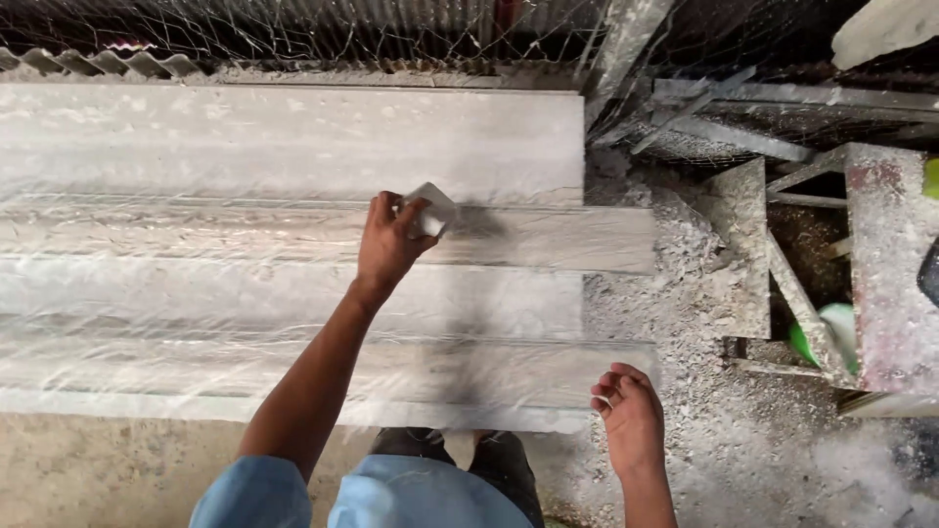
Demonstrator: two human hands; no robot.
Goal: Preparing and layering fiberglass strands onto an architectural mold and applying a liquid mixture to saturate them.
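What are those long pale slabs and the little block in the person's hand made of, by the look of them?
The slabs look like cut stone, perhaps marble: pale grey, faintly veined, wet and glossy, with straight sawn edges. The small block in the left hand is whitish and matte with flat faces; its material is unclear, maybe stone or an abrasive. The frame beside them looks like rusty, dusty metal.

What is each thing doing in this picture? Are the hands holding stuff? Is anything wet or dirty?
Left hand: closed around a small pale block, pressing it on a slab.
Pale block: gripped, tilted, touching the slab.
Right hand: empty, fingers loosely curled, beside the slab edge.
Stone slabs: lying flat, stacked in steps, wet and shiny.
Ground: covered in grey dust and rubble.
Metal frame: dusty, stained.
Green thing: half hidden behind the frame.
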